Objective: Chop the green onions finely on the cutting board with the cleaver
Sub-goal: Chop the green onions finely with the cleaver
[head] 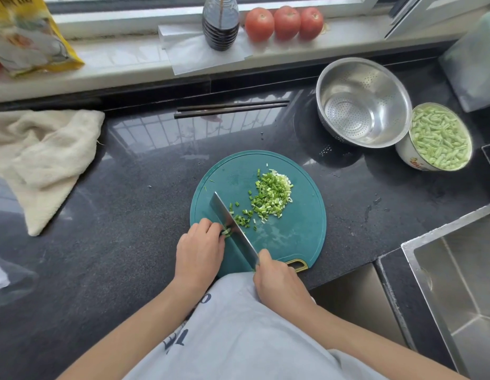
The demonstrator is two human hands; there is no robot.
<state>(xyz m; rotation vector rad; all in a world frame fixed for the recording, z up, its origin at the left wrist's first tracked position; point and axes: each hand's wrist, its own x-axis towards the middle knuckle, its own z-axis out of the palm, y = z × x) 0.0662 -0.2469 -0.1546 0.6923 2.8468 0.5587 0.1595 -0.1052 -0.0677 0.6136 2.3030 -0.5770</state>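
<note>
A dark speckled counter (123, 215) fills most of the view. A steel sink (463, 283) is cut off at the right edge. A cream cloth (43, 157) lies crumpled at the left, its far end out of frame. On the windowsill, a yellow bag (27, 34) is cropped at the top left corner, and the top of a dark sauce bottle (220, 23) is cut off; three tomatoes (283, 22) are lined up just beside it. A steel colander (361, 102) is seen touching a bowl of pale green pieces (437, 137); what the pieces are cannot be made out. Dark chopsticks (232, 108) lie behind the board.

The round teal cutting board (298, 234) is partly hidden at its near edge by the person's shirt and hands. A heap of chopped green onions (271, 196) is observed at the board's middle. The cleaver (232, 223) stands edge-down on the board, its handle hidden inside the right hand (276, 278), which is clenched around it. The left hand (199, 250) is curled over the uncut green onion stalks (226, 231), pinning them against the blade; only their cut ends are visible.
</note>
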